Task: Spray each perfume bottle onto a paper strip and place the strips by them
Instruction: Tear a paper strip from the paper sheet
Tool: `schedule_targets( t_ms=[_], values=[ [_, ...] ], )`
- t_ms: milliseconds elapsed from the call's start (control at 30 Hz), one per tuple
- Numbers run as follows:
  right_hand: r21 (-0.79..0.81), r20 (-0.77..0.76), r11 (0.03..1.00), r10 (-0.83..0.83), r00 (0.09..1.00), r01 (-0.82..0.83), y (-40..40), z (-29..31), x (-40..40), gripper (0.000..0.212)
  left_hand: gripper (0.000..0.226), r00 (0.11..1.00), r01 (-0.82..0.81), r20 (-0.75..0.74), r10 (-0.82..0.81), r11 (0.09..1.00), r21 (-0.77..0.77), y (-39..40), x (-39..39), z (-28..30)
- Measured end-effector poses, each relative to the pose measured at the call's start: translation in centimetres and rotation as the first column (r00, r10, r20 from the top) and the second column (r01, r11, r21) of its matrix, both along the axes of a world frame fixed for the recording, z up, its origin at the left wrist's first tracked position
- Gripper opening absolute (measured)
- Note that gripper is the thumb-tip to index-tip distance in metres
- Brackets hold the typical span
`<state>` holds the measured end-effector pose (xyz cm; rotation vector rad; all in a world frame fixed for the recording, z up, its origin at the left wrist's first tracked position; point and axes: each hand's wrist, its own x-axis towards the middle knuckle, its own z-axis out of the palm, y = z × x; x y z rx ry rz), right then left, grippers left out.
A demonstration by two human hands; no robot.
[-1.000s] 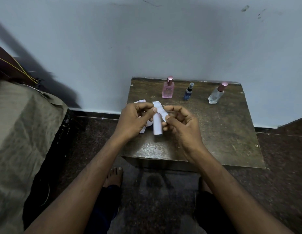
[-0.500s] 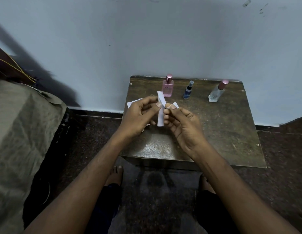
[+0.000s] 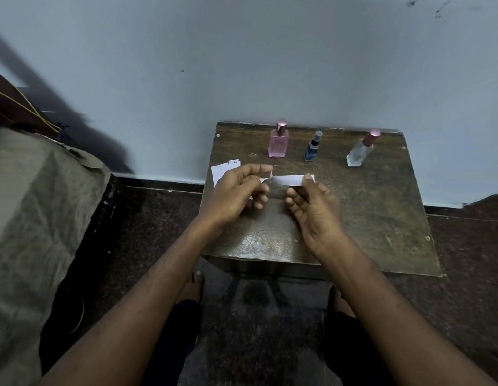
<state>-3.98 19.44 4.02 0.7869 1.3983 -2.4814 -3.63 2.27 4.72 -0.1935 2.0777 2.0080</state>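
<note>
A white paper strip (image 3: 288, 179) is stretched level between my hands above the small wooden table (image 3: 381, 213). My left hand (image 3: 236, 190) pinches its left end and my right hand (image 3: 314, 207) pinches its right end. Three perfume bottles stand in a row along the table's far edge: a pink bottle (image 3: 277, 140), a small blue bottle (image 3: 312, 147) and a clear bottle with a pink cap (image 3: 360, 150). More white paper (image 3: 220, 171) lies at the table's left edge, partly hidden behind my left hand.
The table stands against a pale blue wall (image 3: 242, 65). A cloth-covered bed (image 3: 28, 218) fills the left side. The dark floor (image 3: 465, 260) surrounds the table, and my feet rest under its near edge.
The strip was held upright, folded between both hands. My hands have moved apart and it now lies flat and horizontal between them.
</note>
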Motion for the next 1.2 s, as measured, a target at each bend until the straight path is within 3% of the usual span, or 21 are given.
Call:
schedule_targets(
  t_ms=[100, 200, 300, 400, 467, 567, 700, 800, 933, 1000, 1200],
  values=[
    [0.067, -0.115, 0.998, 0.024, 0.993, -0.017, -0.4, 0.4, 0.2, 0.014, 0.032, 0.999, 0.002, -0.040, -0.010, 0.984, -0.176, 0.1, 0.1, -0.3],
    [0.158, -0.205, 0.987, 0.074, 0.976, -0.042, -0.6, 0.6, 0.3, 0.012, 0.017, 0.980, -0.011, -0.182, -0.075, 0.903, -0.430, 0.0, 0.5, -0.5],
    [0.173, -0.248, 0.983, 0.099, 0.964, -0.056, -0.7, 0.7, 0.5, 0.009, 0.013, 0.963, -0.025, -0.253, -0.097, 0.897, -0.441, 0.2, 0.7, -0.2],
    [0.224, -0.271, 0.972, 0.136, 0.953, -0.074, -0.2, 0.9, 0.5, 0.023, 0.011, 0.937, -0.118, -0.340, -0.082, 0.840, -0.530, 0.1, 0.6, -0.4],
    [0.438, -0.281, 0.893, 0.243, 0.928, -0.101, 0.3, 0.8, 0.5, 0.029, 0.013, 0.891, -0.252, -0.452, -0.046, 0.777, -0.577, 0.1, 0.7, -0.4],
    [0.751, -0.256, 0.656, 0.389, 0.885, -0.071, 0.6, 0.4, 0.9, 0.022, 0.019, 0.816, -0.429, -0.576, -0.034, 0.632, -0.645, 0.2, 1.2, 0.1],
    [0.836, -0.306, 0.549, 0.467, 0.830, -0.001, 0.6, 0.4, 1.0, 0.027, 0.019, 0.815, -0.461, -0.576, -0.068, 0.526, -0.715, 0.7, 1.6, 0.3],
    [0.902, -0.331, 0.415, 0.496, 0.803, 0.115, 0.7, 0.5, 0.8, 0.013, 0.026, 0.845, -0.415, -0.531, -0.065, 0.546, -0.728, 0.7, 1.4, 0.4],
    [0.845, -0.363, 0.530, 0.468, 0.806, 0.073, 1.1, 0.9, 0.5, 0.010, 0.039, 0.901, -0.253, -0.410, -0.142, 0.596, -0.762, 0.5, 1.2, 0.1],
    [0.840, -0.346, 0.541, 0.485, 0.803, 0.036, 1.2, 0.9, 0.5, 0.011, 0.038, 0.911, -0.177, -0.364, -0.194, 0.613, -0.770, 0.4, 1.1, -0.2],
    [0.915, -0.364, 0.380, 0.634, 0.682, 0.135, 1.6, 0.6, 0.3, 0.010, 0.019, 0.901, -0.086, -0.351, -0.255, 0.688, -0.721, 0.5, 0.7, -0.8]
  ],
)
